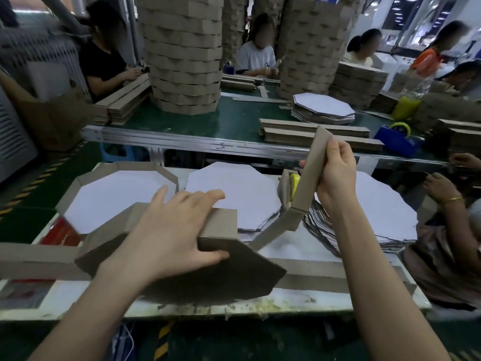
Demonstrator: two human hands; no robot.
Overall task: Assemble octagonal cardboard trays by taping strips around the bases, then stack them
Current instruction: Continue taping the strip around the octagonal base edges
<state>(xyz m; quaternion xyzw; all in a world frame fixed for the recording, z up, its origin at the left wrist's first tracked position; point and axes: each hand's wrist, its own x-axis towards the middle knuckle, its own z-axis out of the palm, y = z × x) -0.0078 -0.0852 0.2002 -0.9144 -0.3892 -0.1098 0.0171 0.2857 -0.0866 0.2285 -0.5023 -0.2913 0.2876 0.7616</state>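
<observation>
white desk (pixel 299 300) fills the lower frame. at centre, the left hand (pixel 171 230) grips the brown octagonal base (pixel 234 274), tilted on it; right of centre, the right hand (pixel 335 173) pinches the raised cardboard strip (pixel 309 162). a finished tray (pixel 117 188) sits centre-left.

**Brown octagon base, strip partly wrapped round it**
The base (pixel 221 277) lies tilted, brown side up, on the workbench's (pixel 260 303) near edge. The creased strip (pixel 309 175) hugs its far edges, then bends upward to a raised free end. A finished tray (pixel 112 194), white inside, sits to the left. Stacks of white octagons (pixel 234 188) lie behind.
</observation>
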